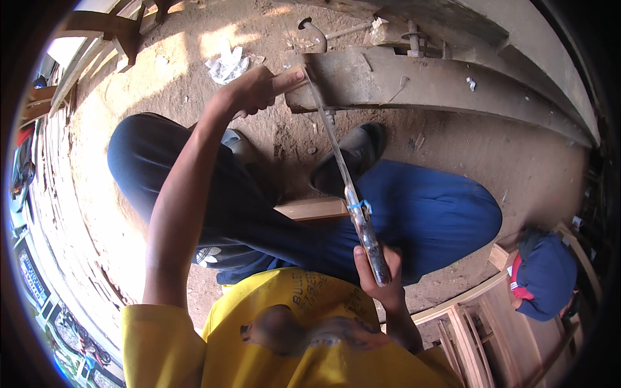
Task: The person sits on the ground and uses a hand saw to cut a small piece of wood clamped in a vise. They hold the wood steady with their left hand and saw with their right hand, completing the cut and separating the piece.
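My right hand (381, 278) is wrapped round the taped handle of a long-bladed tool (365, 236), which has a blue tie near the blade. The thin blade shows nearly edge-on and points away from me, its far end beside the end of a thick wooden beam (388, 77). Whether blade and beam touch is unclear. My left hand (255, 90) is closed at the far end of the blade, thumb side towards it. A pale wooden-looking bit shows at its fingertips, too small and blurred to name.
I sit on dirt ground with bent legs, a small wooden block (314, 209) between them. A crumpled white plastic piece (228, 64) lies beyond my left hand. At right, a dark blue cap (546, 275) is near wooden frame parts (504, 323). A bent metal rod (315, 32) lies behind the beam.
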Demonstrator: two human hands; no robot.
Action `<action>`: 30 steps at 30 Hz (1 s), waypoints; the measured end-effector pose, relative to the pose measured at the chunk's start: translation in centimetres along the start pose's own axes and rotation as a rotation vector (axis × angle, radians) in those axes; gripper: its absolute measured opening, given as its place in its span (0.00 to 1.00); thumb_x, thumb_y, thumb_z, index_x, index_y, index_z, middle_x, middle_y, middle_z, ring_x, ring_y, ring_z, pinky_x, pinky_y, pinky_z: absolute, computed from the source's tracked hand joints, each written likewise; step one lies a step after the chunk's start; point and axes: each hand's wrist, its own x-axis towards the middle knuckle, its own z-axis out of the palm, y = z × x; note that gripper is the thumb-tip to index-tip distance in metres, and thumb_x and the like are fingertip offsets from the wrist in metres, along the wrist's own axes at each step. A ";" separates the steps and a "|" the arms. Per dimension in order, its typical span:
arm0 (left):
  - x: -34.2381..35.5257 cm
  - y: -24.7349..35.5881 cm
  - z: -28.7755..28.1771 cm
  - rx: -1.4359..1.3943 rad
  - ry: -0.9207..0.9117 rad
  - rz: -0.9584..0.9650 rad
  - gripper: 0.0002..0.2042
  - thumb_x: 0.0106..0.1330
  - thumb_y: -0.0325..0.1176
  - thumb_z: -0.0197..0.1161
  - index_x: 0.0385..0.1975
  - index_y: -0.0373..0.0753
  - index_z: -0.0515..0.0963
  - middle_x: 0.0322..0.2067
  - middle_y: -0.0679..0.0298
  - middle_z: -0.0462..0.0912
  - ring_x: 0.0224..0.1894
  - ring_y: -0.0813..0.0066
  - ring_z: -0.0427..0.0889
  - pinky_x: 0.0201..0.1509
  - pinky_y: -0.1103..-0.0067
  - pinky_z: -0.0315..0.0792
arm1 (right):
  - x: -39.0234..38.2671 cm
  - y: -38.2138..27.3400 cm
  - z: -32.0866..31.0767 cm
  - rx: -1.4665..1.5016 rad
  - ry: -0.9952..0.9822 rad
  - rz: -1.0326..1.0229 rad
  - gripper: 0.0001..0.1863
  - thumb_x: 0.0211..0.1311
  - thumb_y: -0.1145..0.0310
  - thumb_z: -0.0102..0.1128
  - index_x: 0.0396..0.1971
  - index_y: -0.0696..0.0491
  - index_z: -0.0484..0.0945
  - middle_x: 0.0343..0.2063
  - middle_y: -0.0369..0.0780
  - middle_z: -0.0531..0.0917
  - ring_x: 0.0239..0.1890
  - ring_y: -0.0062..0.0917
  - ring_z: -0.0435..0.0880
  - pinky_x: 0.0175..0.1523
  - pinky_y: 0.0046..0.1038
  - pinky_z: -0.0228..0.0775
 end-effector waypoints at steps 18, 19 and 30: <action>-0.3 3.3 0.4 0.284 0.647 0.454 0.24 0.56 0.52 0.65 0.37 0.35 0.72 0.29 0.50 0.79 0.34 0.49 0.80 0.39 0.63 0.73 | 6.6 0.4 -2.7 0.018 0.003 -0.039 0.04 0.58 0.76 0.58 0.26 0.60 0.75 0.12 0.39 0.73 0.13 0.19 0.73 0.20 0.23 0.62; -0.3 3.3 0.0 0.294 0.595 0.482 0.26 0.55 0.53 0.65 0.37 0.33 0.72 0.31 0.49 0.79 0.35 0.49 0.81 0.39 0.63 0.74 | 6.8 0.4 -2.7 0.019 0.005 -0.046 0.04 0.58 0.76 0.58 0.26 0.60 0.75 0.12 0.39 0.73 0.13 0.20 0.74 0.20 0.23 0.62; 2.7 4.2 2.0 0.192 0.551 0.643 0.25 0.57 0.53 0.64 0.41 0.35 0.75 0.42 0.56 0.76 0.42 0.51 0.79 0.46 0.61 0.73 | 7.7 -0.2 -3.1 -0.017 0.038 -0.024 0.05 0.60 0.75 0.58 0.26 0.58 0.73 0.11 0.36 0.70 0.13 0.15 0.69 0.19 0.22 0.59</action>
